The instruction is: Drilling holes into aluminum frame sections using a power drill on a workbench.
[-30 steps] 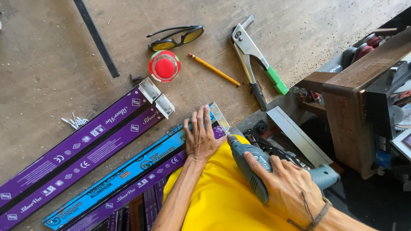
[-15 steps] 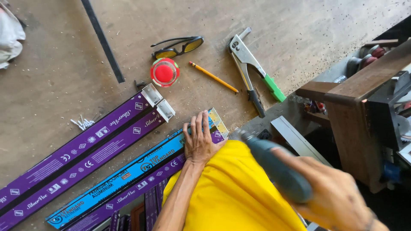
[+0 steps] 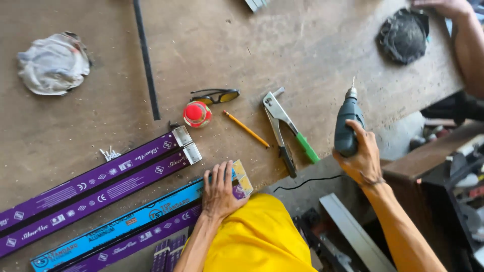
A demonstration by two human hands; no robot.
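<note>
My left hand (image 3: 220, 189) lies flat, fingers spread, on the end of a blue-wrapped metal profile (image 3: 126, 224) on a brown worktable (image 3: 312, 45). A grey-green power drill (image 3: 348, 123) is gripped in my right hand (image 3: 361, 158), raised over the table's right edge with its bit pointing away from me. A black cord (image 3: 302, 182) trails from it. My yellow-clad knee (image 3: 257, 236) shows below the table edge.
Two purple-wrapped profiles (image 3: 96, 186) lie left of the blue one. A hand riveter with a green grip (image 3: 287, 133), a pencil (image 3: 246, 129), a red-capped bottle (image 3: 196, 114), dark glasses (image 3: 217, 95), loose rivets (image 3: 109, 153), a crumpled rag (image 3: 53, 63), a black strip (image 3: 146, 58). Another person's arm (image 3: 466, 40) at top right.
My right hand has lifted the drill from beside my knee up over the table's right edge. The view has tilted to show more of the far table. My left hand stays on the profile.
</note>
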